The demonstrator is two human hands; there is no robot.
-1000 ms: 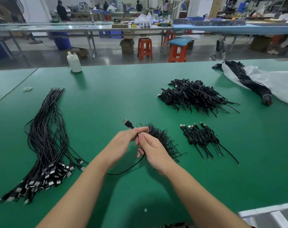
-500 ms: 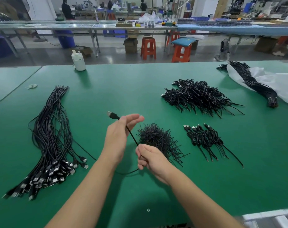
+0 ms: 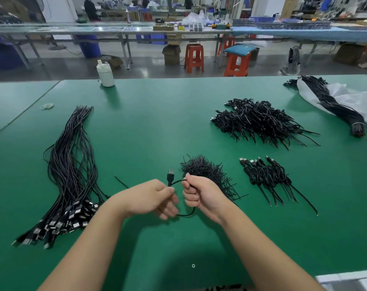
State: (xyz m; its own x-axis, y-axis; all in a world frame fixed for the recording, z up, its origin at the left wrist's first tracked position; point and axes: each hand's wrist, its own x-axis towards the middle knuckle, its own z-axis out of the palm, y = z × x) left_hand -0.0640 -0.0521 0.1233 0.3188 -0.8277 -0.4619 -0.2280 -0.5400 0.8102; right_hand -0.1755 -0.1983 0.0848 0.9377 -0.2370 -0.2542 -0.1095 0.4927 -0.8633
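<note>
A black USB cable (image 3: 170,177) is held over the green table (image 3: 149,122), its plug pointing up between my hands. My left hand (image 3: 151,198) pinches the cable just below the plug. My right hand (image 3: 201,193) is curled round the cable, which arcs from the plug into its fist. A loop of the cable (image 3: 186,214) hangs below and between both hands. Behind my right hand lies a small heap of black twist ties (image 3: 205,171).
A long bundle of loose USB cables (image 3: 71,171) lies at the left. Coiled, tied cables (image 3: 266,175) lie in a row at the right, a bigger pile (image 3: 260,120) behind them. A white bottle (image 3: 105,74) stands at the far edge; a white bag (image 3: 356,101) with a bundle lies far right.
My hands came back together after being apart. The plug went from tilted up-left to upright between them, and the cable now forms a loop held by both hands.
</note>
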